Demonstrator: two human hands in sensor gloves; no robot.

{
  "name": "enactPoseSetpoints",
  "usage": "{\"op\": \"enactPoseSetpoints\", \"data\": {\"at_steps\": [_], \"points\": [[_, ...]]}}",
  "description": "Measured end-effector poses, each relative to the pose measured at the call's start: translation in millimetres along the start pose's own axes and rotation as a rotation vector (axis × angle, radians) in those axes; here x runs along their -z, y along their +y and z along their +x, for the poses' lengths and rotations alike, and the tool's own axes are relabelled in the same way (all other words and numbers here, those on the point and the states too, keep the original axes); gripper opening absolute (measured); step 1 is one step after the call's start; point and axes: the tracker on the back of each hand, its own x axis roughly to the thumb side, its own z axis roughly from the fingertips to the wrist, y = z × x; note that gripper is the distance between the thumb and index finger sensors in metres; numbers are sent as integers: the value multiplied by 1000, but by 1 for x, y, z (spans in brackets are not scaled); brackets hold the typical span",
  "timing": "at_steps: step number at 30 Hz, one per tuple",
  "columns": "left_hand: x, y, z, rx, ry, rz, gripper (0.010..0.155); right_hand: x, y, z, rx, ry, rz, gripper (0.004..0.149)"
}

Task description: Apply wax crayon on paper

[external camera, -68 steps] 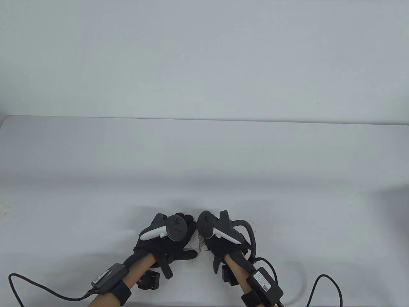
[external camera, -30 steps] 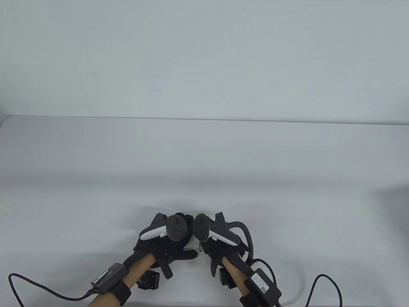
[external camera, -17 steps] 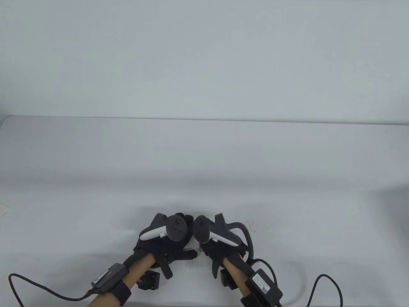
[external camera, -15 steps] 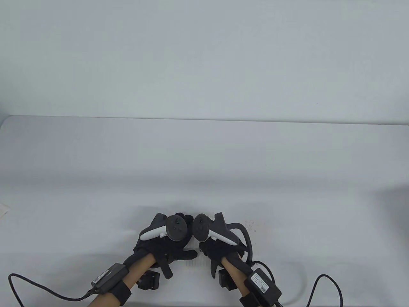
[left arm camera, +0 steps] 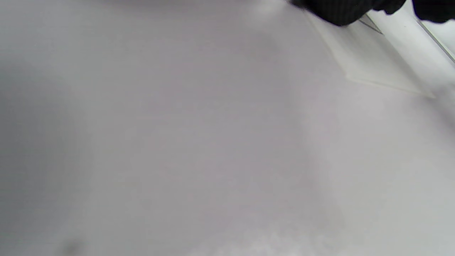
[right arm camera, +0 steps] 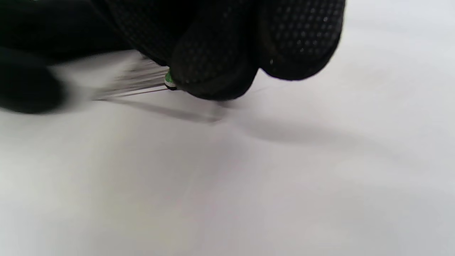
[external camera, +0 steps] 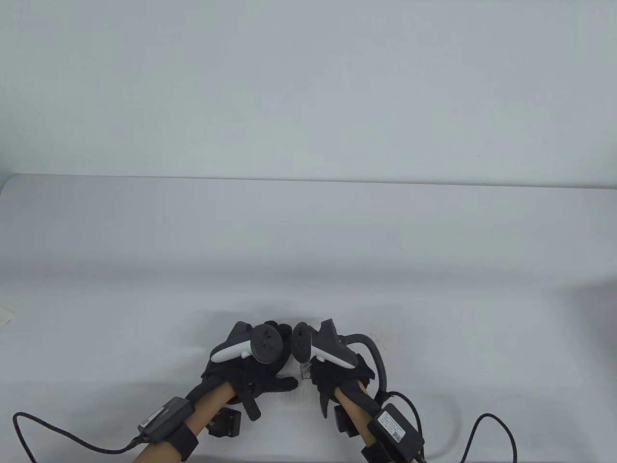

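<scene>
A white sheet of paper (external camera: 300,396) lies on the white table near the front edge, mostly under both hands. My left hand (external camera: 260,374) rests flat on the paper, thumb stretched right. In the left wrist view its fingertips (left arm camera: 341,12) touch the paper (left arm camera: 369,60) near a corner. My right hand (external camera: 332,376) grips a crayon (external camera: 305,370) with a printed label, right next to the left hand. In the right wrist view the fingers (right arm camera: 213,71) close around the crayon's green tip (right arm camera: 170,81), which touches the paper beside faint grey strokes (right arm camera: 138,83).
Small dark specks (external camera: 381,337) lie on the table right of the right hand. Cables (external camera: 482,424) loop from both wrists along the front edge. A pale object (external camera: 6,316) shows at the left edge. The table's far edge (external camera: 308,179) meets a plain wall.
My right hand slid a little left toward the left hand, then tilted back right, so the crayon's label shows again. The left hand has stayed still on the paper.
</scene>
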Motion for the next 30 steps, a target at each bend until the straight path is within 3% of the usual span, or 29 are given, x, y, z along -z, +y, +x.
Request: {"op": "enactPoseSetpoints", "data": {"at_steps": [1,4,6,7,8,13,15,17,18,19,24,26,28,29,30], "points": [[0,0,0,0,0,-1,89,3,0,-6,-54,47,-20,38],[0,0,0,-1,-1,-2,89,-2,0,-5,20,-24,-60,39],[0,0,0,-1,0,-2,89,-6,3,7,203,-224,72,39],[0,0,0,-2,0,-1,89,-6,5,11,252,-252,117,39],[0,0,0,-1,0,0,89,-4,7,13,224,-223,136,39],[0,0,0,-2,-1,-2,89,1,-1,-6,-65,32,-26,38],[0,0,0,-1,-1,-3,89,-4,-1,0,-23,-53,-89,38],[0,0,0,-1,-1,-2,89,-7,0,11,170,-229,26,38],[0,0,0,-1,0,-1,89,-7,2,15,232,-251,94,38],[0,0,0,-1,0,0,89,-5,4,14,203,-186,113,38],[0,0,0,-1,0,-1,89,2,-3,-7,40,16,-17,38],[0,0,0,-2,-1,-3,89,-4,-4,2,35,-48,-66,38],[0,0,0,-2,-1,-3,89,-7,-2,13,167,-224,20,39],[0,0,0,-1,0,-1,89,-6,2,19,259,-245,101,39],[0,0,0,-1,0,0,89,-7,1,18,230,-179,85,39]]}}
